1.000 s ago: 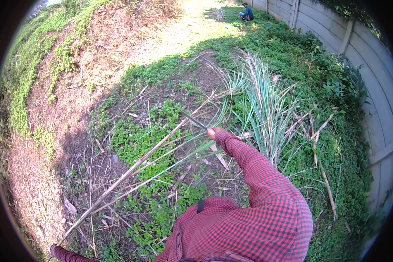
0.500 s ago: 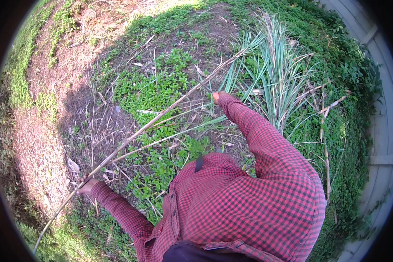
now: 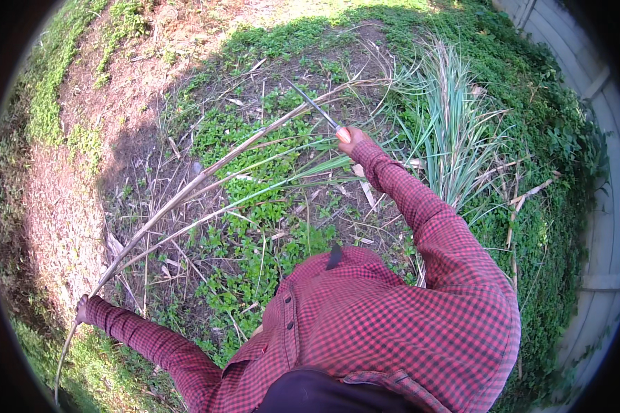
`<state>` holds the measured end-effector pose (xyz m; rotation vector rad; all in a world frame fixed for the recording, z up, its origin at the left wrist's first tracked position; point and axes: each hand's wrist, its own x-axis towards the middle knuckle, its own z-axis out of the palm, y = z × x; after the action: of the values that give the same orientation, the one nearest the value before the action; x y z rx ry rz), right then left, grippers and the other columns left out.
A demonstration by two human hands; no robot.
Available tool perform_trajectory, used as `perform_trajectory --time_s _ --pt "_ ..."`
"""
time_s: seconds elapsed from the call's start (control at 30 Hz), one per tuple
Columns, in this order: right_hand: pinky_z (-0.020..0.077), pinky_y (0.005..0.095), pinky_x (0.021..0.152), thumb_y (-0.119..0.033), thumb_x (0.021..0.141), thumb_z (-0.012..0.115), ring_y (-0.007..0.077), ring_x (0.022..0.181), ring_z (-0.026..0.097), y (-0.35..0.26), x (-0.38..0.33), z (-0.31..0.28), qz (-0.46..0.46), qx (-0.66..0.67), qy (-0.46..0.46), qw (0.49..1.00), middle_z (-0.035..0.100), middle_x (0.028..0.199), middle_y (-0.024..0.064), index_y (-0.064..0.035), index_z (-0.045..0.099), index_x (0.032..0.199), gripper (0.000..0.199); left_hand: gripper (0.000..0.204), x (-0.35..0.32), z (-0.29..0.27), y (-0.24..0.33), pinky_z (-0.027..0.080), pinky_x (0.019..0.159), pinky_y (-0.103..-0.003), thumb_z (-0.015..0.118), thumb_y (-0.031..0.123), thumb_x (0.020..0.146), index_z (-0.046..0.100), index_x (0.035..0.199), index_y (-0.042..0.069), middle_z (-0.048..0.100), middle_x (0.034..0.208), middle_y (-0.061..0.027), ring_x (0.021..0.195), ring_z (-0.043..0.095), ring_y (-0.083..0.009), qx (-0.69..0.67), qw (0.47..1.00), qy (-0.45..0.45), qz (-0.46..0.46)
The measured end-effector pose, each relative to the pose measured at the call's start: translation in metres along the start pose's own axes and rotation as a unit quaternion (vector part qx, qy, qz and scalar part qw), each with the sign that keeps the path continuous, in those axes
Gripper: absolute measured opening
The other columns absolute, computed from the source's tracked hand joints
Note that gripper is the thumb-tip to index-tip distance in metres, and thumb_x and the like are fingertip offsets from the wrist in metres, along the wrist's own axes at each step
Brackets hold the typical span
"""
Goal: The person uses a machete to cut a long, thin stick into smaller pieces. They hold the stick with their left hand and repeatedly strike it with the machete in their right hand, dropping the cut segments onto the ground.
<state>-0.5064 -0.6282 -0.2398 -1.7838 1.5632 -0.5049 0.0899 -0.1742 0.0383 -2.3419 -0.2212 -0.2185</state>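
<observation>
My left hand [image 3: 83, 310] is out at the lower left, closed round the lower part of several long, dry stalks [image 3: 200, 179]. The stalks run up and to the right in a gentle bow, some with green, leafy ends. In my right hand [image 3: 355, 141], near the upper middle, is a knife [image 3: 313, 103] with an orange handle and a long, narrow blade. Its blade points up and left, crossing over the stalks' upper part in this view; whether it touches them I cannot tell. Right of this hand stands a tall clump of blue-green grass [image 3: 448, 120].
Low leafy weeds [image 3: 255, 206] and dry litter cover the ground between my arms. A dry branch [image 3: 530, 189] lies right of the grass clump. Beyond thick creepers, a pale wall [image 3: 603, 268] curves along the right edge. Sunlit bare soil [image 3: 65, 206] is at the left.
My left hand has moved down and left, drawing the stalks along, and their tops have come away from the grass clump. My right hand has lifted the knife, whose blade now shows clearly.
</observation>
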Motion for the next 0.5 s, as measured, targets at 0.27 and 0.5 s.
perform_trajectory --time_s 0.27,0.5 --pt "0.0474 0.0262 0.053 -0.024 0.072 0.067 0.0123 0.057 0.057 -0.120 0.009 -0.125 -0.225 0.159 0.172 0.946 0.059 0.069 0.0047 -0.0036 0.057 0.098 0.034 0.071 0.137 0.005 -0.094 0.016 0.106 -0.045 0.021 0.058 0.086 0.040 0.121 -0.001 0.040 0.128 -0.0180 0.122 0.031 -0.0303 0.046 0.995 0.082 -0.026" --pt "0.0429 0.0253 0.043 -0.011 0.076 0.064 0.0118 0.048 0.053 -0.301 -0.046 -0.268 -0.576 0.357 0.303 0.670 0.055 0.060 0.0045 -0.0015 0.054 0.094 0.023 0.068 0.149 -0.036 -0.146 0.020 0.101 -0.045 0.021 0.059 0.086 0.040 0.116 0.000 0.041 0.121 -0.0180 0.116 0.033 -0.0305 -0.023 0.991 0.119 -0.064"
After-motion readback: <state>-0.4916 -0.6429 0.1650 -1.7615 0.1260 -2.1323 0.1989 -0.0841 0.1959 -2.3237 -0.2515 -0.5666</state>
